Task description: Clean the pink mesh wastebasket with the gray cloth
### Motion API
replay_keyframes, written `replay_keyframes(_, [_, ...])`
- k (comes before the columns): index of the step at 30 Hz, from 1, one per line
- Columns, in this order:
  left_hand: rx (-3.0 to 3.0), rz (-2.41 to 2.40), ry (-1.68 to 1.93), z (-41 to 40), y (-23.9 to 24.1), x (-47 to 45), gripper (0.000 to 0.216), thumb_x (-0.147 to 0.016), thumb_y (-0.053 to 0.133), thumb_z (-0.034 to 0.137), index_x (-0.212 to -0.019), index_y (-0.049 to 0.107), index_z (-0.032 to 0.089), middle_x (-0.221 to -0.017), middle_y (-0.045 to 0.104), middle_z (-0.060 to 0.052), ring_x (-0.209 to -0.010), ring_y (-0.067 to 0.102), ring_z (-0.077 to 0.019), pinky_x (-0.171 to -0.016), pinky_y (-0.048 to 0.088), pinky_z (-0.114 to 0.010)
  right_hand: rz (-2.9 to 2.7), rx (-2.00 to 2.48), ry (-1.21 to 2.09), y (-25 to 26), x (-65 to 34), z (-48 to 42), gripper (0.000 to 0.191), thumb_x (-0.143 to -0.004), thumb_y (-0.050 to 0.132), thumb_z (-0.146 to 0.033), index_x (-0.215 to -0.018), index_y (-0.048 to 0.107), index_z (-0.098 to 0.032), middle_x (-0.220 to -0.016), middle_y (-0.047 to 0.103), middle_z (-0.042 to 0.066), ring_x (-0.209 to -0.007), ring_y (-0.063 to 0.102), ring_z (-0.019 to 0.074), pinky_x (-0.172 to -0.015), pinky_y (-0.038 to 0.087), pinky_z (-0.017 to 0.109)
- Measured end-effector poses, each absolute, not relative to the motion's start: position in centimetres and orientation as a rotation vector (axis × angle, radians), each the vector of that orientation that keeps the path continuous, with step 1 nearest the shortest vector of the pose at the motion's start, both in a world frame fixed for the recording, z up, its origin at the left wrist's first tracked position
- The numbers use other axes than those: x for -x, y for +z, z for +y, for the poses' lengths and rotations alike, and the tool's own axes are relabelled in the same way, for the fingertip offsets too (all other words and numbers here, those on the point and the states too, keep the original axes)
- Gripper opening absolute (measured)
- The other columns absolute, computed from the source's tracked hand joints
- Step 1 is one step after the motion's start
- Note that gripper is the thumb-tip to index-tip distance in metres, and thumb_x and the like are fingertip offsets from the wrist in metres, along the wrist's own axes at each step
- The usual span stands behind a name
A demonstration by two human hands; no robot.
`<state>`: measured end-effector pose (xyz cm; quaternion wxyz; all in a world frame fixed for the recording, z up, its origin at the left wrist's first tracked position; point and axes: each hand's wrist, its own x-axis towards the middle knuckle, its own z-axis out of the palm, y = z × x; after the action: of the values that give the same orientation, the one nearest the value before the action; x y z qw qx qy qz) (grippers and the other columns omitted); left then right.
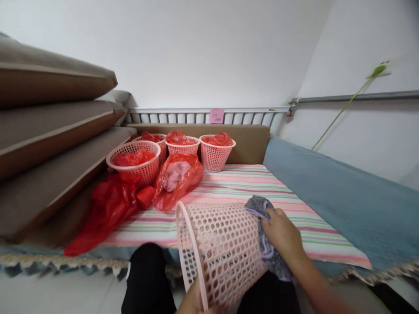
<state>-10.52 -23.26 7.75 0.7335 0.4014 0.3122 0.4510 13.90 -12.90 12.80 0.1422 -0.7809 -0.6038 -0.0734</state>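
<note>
A pink perforated plastic basket lies on its side across my lap, its mouth facing left. My left hand, partly cut off by the bottom edge, grips the basket's rim from inside and below. Bunched in my right hand is a grey cloth with purple edging, pressed against the basket's base end. Just beyond the basket, a red plastic bag with something pink and white inside rests on the striped cloth.
Several pink baskets with red bags in them stand at the back. A loose red bag spreads at the left beside stacked brown cushions. A blue-covered bolster runs along the right. Behind are a radiator and a pink note.
</note>
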Motion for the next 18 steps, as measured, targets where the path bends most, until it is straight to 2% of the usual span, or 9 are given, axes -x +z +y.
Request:
replay_keyframes(4, [-0.825,0.625,1.110,-22.7,8.9,10.4,0.086,-0.061,0.077,0.031,-0.137,0.037,0.022,-0.126,0.060,-0.013,-0.124,0.049,-0.0324,-0.108,0.030,-0.046,-1.765,2.263,-0.331,11.9,-15.4,-13.3,0.026,-0.086,0.044,-0.021,-0.106,0.060,-0.016,-0.096,0.055,0.009,-0.085,0.056,0.0199,-0.060,0.036,0.026])
replay_keyframes(9, [-0.739,0.671,1.143,-21.5,12.5,11.3,0.084,-0.068,0.066,0.015,-0.142,0.025,0.019,-0.129,0.059,-0.016,-0.120,0.052,-0.0313,-0.104,0.035,-0.046,-1.728,2.220,-0.324,11.8,-14.3,-13.8,0.029,-0.087,0.042,-0.020,-0.112,0.058,-0.015,-0.101,0.055,0.009,-0.089,0.056,0.0197,-0.062,0.037,0.026])
replay_keyframes(12, [-0.693,0.694,1.138,-21.4,11.8,11.1,0.086,-0.066,0.067,0.017,-0.141,0.026,0.017,-0.126,0.060,-0.016,-0.122,0.050,-0.0314,-0.104,0.035,-0.043,-1.702,2.208,-0.238,12.4,-12.5,-14.0,0.030,-0.085,0.044,-0.019,-0.111,0.058,-0.015,-0.101,0.055,0.010,-0.088,0.056,0.0203,-0.064,0.038,0.027])
replay_keyframes(15, [-0.682,0.748,1.150,-21.6,10.0,10.8,0.089,-0.063,0.071,0.021,-0.141,0.026,0.018,-0.127,0.060,-0.016,-0.121,0.051,-0.0328,-0.099,0.041,-0.044,-1.824,1.958,-0.101,13.8,-7.9,-15.2,0.030,-0.079,0.048,-0.014,-0.106,0.060,-0.015,-0.101,0.055,0.009,-0.092,0.054,0.0201,-0.075,0.041,0.028])
replay_keyframes(18, [-0.764,0.787,1.142,-21.9,8.9,11.2,0.083,-0.062,0.074,0.026,-0.135,0.037,0.020,-0.119,0.065,-0.013,-0.114,0.057,-0.0334,-0.096,0.044,-0.043,-1.972,1.617,0.077,15.5,-1.7,-17.0,0.028,-0.071,0.049,-0.008,-0.095,0.061,-0.018,-0.094,0.054,0.005,-0.086,0.052,0.0180,-0.077,0.041,0.028])
